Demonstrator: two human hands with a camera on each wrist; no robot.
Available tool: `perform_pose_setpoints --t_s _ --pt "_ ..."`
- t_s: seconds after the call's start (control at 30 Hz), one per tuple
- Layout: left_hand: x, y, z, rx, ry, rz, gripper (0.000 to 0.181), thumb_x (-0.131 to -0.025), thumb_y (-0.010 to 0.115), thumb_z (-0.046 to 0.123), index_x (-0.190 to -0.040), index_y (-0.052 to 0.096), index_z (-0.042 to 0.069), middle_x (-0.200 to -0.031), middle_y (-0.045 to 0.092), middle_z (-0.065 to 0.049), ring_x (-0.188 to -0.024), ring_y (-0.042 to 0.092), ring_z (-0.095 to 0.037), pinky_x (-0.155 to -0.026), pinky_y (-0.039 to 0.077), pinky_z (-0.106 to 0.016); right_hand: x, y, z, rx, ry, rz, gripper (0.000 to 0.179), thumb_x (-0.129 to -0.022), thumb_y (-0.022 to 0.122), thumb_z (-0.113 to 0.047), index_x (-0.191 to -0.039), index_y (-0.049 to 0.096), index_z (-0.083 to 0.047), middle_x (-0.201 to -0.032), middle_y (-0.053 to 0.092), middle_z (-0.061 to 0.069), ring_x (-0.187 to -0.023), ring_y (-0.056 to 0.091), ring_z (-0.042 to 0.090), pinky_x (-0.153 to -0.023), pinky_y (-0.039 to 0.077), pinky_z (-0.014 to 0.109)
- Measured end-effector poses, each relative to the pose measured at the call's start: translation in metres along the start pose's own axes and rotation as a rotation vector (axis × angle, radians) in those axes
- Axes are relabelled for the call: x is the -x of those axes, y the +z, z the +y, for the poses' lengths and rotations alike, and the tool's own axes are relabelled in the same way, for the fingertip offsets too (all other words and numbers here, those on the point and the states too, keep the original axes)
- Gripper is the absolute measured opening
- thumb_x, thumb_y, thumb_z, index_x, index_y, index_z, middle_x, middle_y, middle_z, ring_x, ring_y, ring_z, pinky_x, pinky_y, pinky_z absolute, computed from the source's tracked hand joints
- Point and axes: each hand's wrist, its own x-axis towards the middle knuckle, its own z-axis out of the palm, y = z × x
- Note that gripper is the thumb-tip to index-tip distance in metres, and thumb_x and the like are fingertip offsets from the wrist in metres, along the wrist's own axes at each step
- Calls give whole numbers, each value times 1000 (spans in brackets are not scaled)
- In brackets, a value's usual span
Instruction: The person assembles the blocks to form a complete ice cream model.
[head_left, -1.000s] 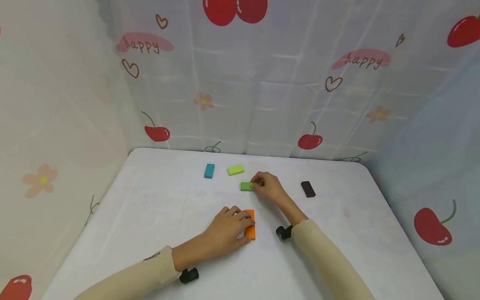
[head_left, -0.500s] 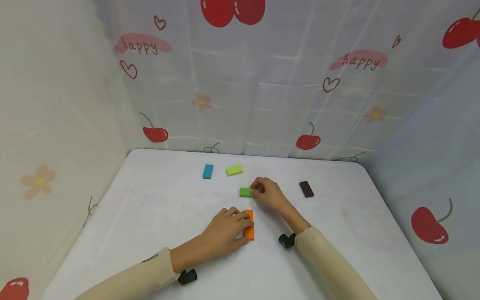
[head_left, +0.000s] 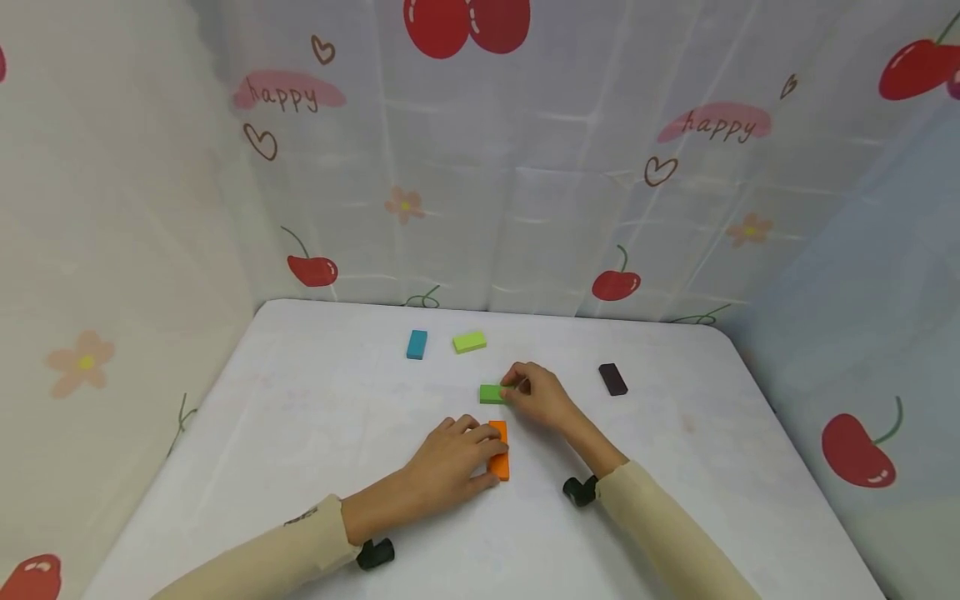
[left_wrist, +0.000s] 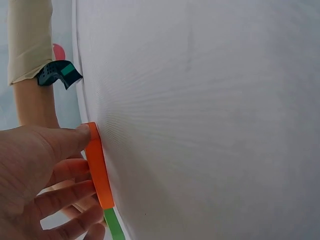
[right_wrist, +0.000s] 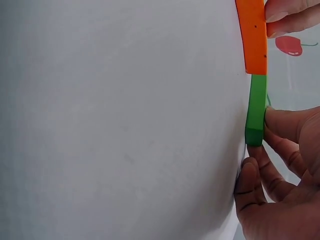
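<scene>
On the white table lies an orange block [head_left: 498, 467], its long side running away from me. My left hand [head_left: 450, 458] holds it, thumb at the near end and fingers over its left side, as the left wrist view also shows. Just beyond its far end a green block [head_left: 491, 394] lies crosswise, with a small gap between them in the head view. My right hand [head_left: 542, 398] pinches the right end of the green block [right_wrist: 256, 105] between thumb and fingers. The fingers hide that end in the head view.
Farther back on the table [head_left: 315, 400] lie a blue block [head_left: 417, 344] and a yellow-green block [head_left: 469, 342]. A dark brown block [head_left: 613, 379] lies to the right of my right hand. Printed curtains [head_left: 510, 217] stand behind and at both sides.
My right hand has drawn the green block towards me, close to the orange block's far end. My left hand has stayed on the orange block.
</scene>
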Motion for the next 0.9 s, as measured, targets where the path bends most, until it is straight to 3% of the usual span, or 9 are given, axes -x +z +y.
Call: perform_pose_setpoints --t_s 0.33,0.57,0.9 --pt "2 -2 0 -1 11 21 42 -96 80 49 -132 73 28 -131 69 11 -122 59 -16 -96 49 -34 6 0 1 19 -61 -35 5 -101 75 -21 -104 74 -18 -110 72 4 -103 62 21 -97 53 42" --pt "1 1 -1 7 36 33 41 -96 81 48 -132 73 28 -131 70 11 -121 60 -16 -96 50 -33 12 -1 2 41 -89 -36 4 -100 76 -21 -102 75 -17 -105 73 3 -99 60 18 -93 50 39" --pt "2 0 -3 -4 25 33 41 -96 80 49 -131 74 28 -132 70 11 -122 60 -16 -96 49 -32 17 -2 0 38 -167 -41 11 -100 77 -25 -100 76 -14 -100 74 0 -94 56 16 -87 43 32"
